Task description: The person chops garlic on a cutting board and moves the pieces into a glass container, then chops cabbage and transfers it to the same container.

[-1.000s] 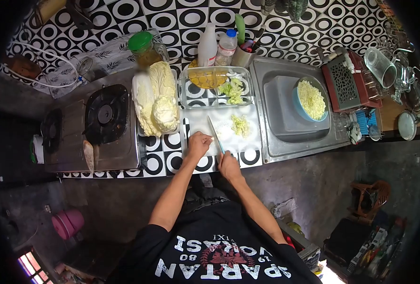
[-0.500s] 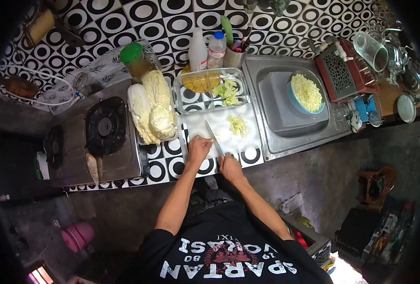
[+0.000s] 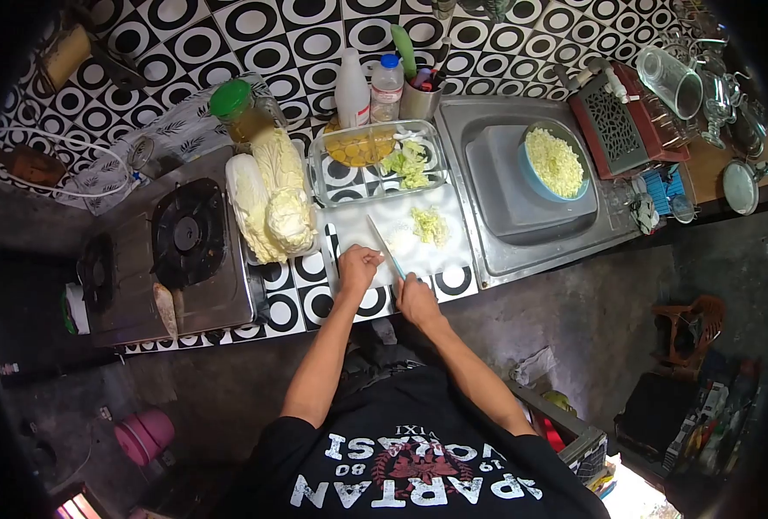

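**Knife (image 3: pixel 379 233) Held Close at Kitchen Counter (image 3: pixel 284 307)**

The right hand (image 3: pixel 417 299) wraps the knife's blue handle, slanting its slim blade over a smooth white cutting board (image 3: pixel 453 253). Just beside it, the left hand (image 3: pixel 360 265) pinches a small pale piece (image 3: pixel 381 257), its kind too small to tell, apparently to steady it near the edge. Pale green choppings (image 3: pixel 430 227) lie right of the blade, probably leaving cutting room. Behind sits a clear rectangular glass dish (image 3: pixel 379 197); crinkled cabbage (image 3: pixel 290 221) rests left, and a round blue bowl (image 3: pixel 536 183) holds fine shreds (image 3: pixel 557 163).
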Motion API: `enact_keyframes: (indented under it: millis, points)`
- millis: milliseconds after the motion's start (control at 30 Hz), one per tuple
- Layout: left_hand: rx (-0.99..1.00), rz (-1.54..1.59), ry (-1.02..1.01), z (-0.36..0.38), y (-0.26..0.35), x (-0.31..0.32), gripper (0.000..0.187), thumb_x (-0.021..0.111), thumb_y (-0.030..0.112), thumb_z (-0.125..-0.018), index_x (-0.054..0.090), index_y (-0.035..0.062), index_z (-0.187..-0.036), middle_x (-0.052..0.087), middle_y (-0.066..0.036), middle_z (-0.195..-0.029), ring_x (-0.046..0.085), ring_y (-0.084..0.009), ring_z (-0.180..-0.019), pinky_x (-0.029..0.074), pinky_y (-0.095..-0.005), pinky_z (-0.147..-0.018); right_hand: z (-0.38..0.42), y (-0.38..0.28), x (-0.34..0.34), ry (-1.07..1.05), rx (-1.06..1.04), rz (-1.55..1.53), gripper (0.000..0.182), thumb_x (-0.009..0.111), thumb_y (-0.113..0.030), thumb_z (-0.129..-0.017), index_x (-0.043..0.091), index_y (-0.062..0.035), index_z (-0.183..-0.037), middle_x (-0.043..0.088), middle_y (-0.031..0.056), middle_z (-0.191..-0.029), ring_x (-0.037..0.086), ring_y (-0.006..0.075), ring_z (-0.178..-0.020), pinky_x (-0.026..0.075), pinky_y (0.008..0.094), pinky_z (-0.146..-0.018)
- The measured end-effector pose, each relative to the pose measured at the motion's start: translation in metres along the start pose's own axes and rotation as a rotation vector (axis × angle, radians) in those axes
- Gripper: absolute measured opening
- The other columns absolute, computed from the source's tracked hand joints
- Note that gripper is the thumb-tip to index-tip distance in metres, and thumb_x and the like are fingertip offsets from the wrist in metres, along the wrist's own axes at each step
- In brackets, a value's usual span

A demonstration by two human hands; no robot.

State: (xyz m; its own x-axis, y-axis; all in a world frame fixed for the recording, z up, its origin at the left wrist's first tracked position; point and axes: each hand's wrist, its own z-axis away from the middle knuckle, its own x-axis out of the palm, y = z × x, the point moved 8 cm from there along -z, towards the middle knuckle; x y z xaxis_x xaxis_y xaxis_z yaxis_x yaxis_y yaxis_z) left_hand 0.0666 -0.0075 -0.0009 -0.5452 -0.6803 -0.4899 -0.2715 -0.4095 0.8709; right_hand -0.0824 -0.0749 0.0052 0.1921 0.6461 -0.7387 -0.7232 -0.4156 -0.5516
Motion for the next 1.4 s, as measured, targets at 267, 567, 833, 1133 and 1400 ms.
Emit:
enact_keyframes:
  millis: [267,567,833,1133,1400]
  points:
    - [-0.013,-0.025,0.026,0.001,-0.003,-0.001,0.010,0.074,0.006,-0.065,0.070,0.0057,-0.074,0.060,-0.012,-0.069,0.060,-0.0242,-0.063,0.047,-0.0325,-0.059,0.018,-0.003,-0.003,-0.029,-0.067,0.014,0.032,0.042,-0.023,-0.092,0.048,0.0075,-0.085,0.056,0.0340,-0.068,0.056,0.0499,-0.070,0.045,0.0539,-0.064]
    - [-0.008,-0.061,-0.056,0.001,0.004,0.001,0.012,0.071,0.013,-0.068,0.072,0.0065,-0.078,0.060,-0.011,-0.071,0.061,-0.0229,-0.065,0.049,-0.0311,-0.062,-0.005,-0.011,-0.002,-0.074,0.026,0.026,0.035,0.039,-0.028,-0.093,0.048,0.0058,-0.091,0.058,0.0336,-0.080,0.057,0.0492,-0.082,0.045,0.0542,-0.073]
    - [0.002,-0.078,-0.072,-0.001,0.003,0.001,0.011,0.070,0.011,-0.070,0.072,0.0085,-0.080,0.059,-0.010,-0.071,0.060,-0.0215,-0.064,0.048,-0.0308,-0.062,0.018,0.002,0.005,-0.012,0.004,0.056,0.034,0.040,-0.026,-0.093,0.049,0.0066,-0.088,0.058,0.0329,-0.073,0.057,0.0494,-0.073,0.046,0.0539,-0.067]
    - [-0.012,-0.052,-0.046,0.000,-0.001,0.001,0.012,0.073,0.009,-0.068,0.071,0.0083,-0.079,0.058,-0.009,-0.071,0.058,-0.0197,-0.063,0.047,-0.0302,-0.060,0.003,-0.009,-0.005,-0.065,-0.036,0.033,0.033,0.039,-0.026,-0.093,0.048,0.0057,-0.091,0.058,0.0331,-0.076,0.057,0.0497,-0.077,0.046,0.0548,-0.070]
    - [-0.011,-0.036,-0.045,0.000,-0.004,0.003,0.011,0.074,0.009,-0.066,0.070,0.0069,-0.077,0.058,-0.009,-0.070,0.058,-0.0193,-0.062,0.047,-0.0299,-0.060,0.010,0.002,0.010,-0.018,0.002,0.037,0.033,0.040,-0.028,-0.092,0.049,0.0044,-0.091,0.058,0.0325,-0.075,0.057,0.0497,-0.076,0.045,0.0556,-0.070]
